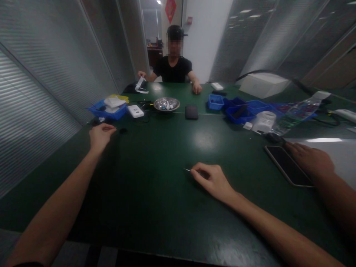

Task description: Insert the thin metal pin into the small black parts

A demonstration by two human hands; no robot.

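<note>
My right hand (213,180) is over the middle of the green table (150,159), thumb and forefinger pinched on a short, thin needle-like metal piece (187,170) that points left. Off to the left, my left hand (100,138) is also closed in a pinch; whatever its fingertips hold, if anything, is too small to make out. A small black object (123,131) lies just right of those fingertips. Beyond the left hand stand a blue basket (112,114) with white packets in it and a white device (135,111).
Farther back are a metal dish (167,104) with small items, a dark square box (191,112) and blue trays (215,102). A clear bottle (299,113) lies at right. Another person's hand (311,159) rests by a phone (287,165); a person (172,68) sits opposite, holding white strips.
</note>
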